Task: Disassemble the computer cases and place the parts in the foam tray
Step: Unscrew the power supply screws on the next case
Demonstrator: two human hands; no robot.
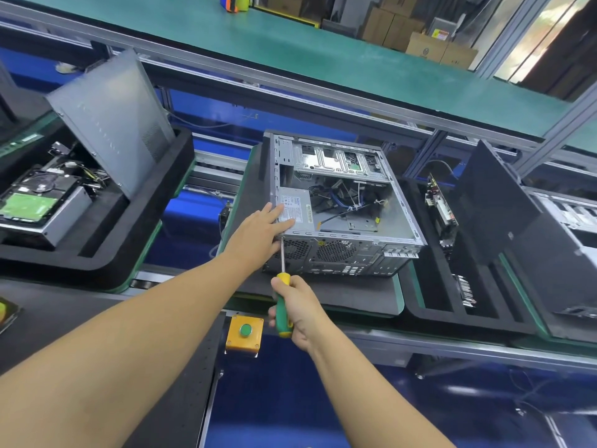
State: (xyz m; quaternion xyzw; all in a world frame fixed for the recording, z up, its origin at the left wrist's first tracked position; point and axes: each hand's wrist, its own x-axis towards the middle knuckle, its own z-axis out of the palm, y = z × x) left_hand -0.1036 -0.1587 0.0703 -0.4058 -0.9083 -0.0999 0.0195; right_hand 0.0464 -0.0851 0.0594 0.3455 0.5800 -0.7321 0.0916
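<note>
Fingers of the left hand are laid straight and flat on the grey metal power supply, at the near corner of the open silver computer case, with the forearm stretched forward. The right hand is curled round the green-and-yellow-handled screwdriver, whose tip is set against the case's rear edge. The case is lying on its side between the left black foam tray and the right black foam tray.
</note>
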